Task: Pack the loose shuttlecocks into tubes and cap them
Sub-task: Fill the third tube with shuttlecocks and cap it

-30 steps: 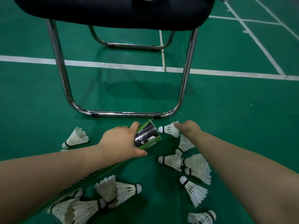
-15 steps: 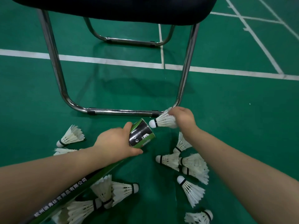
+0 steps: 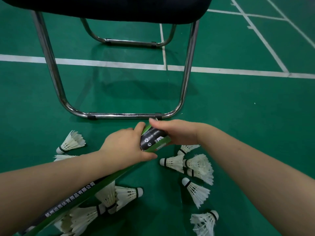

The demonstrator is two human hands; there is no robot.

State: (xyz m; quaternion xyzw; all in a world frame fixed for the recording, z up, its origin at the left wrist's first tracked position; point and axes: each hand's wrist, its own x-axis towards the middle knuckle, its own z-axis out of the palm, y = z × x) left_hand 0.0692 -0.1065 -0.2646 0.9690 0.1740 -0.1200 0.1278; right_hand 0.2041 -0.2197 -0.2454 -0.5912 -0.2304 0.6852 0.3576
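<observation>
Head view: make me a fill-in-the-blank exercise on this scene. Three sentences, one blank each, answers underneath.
1. The left hand grips the tube, whose printed side is black and ____.
2. The right hand holds a shuttlecock at the tube's mouth, and only its ____ tips show.
3. Beyond both hands stands a ____ with a chrome frame and a dark seat.

Missing words: green; feather; chair.
</observation>
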